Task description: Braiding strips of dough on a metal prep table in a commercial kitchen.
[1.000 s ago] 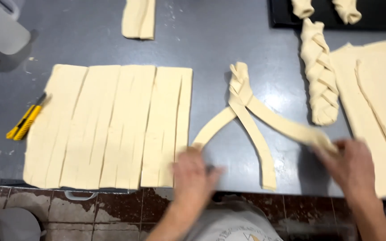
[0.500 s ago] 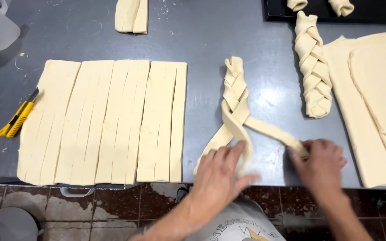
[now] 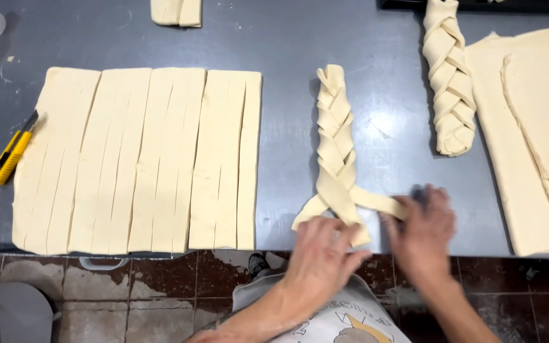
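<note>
A partly braided dough piece (image 3: 335, 133) lies on the grey table (image 3: 287, 44), its plaited part pointing away from me. Its loose strips cross near the table's front edge. My left hand (image 3: 322, 254) rests on the lower strip ends, fingers closed over them. My right hand (image 3: 424, 232) pinches the strip that runs out to the right. Left of the braid lies a flat dough sheet (image 3: 141, 159) cut into several long strips.
A finished dough braid (image 3: 449, 82) lies at the back right, next to stacked dough sheets (image 3: 535, 140). A yellow utility knife (image 3: 9, 157) sits at the sheet's left edge. A folded dough piece (image 3: 176, 11) lies at the back. Brown floor tiles show below the table edge.
The braid has grown longer and the loose strips shorter. Both hands have moved closer together at the braid's near end, crossing the strips over each other.
</note>
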